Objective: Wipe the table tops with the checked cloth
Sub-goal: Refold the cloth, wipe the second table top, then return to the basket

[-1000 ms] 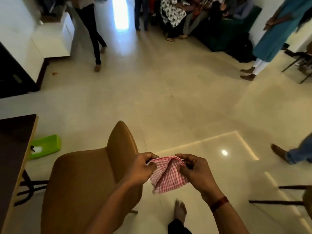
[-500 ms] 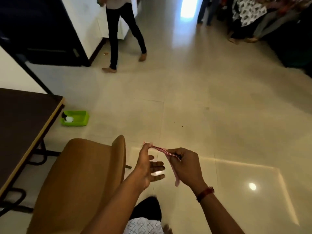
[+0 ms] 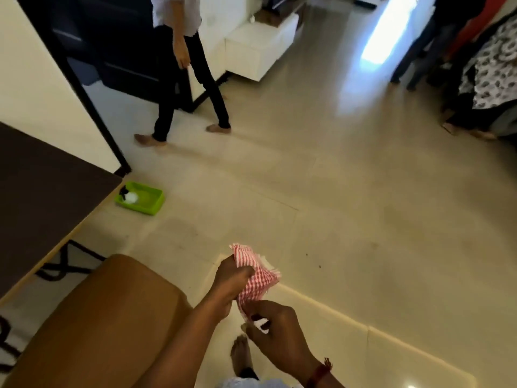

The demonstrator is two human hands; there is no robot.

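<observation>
The red-and-white checked cloth (image 3: 256,278) is bunched up in the air in front of me, above the floor. My left hand (image 3: 228,281) grips its upper part. My right hand (image 3: 275,329) pinches its lower end, just below the left hand. A dark brown table top (image 3: 42,197) with a light wooden edge lies at the left, apart from both hands and the cloth.
A tan padded chair (image 3: 106,326) stands between me and the table. A green tray (image 3: 140,198) lies on the floor by the table's corner. A person in dark trousers (image 3: 190,88) stands ahead, others at the far right (image 3: 486,71). A white cabinet (image 3: 257,46) is at the back.
The view has swung left, showing more of the table. The cloth went from spread between both hands to stretched thin, and is now bunched, with my right hand lower than my left.
</observation>
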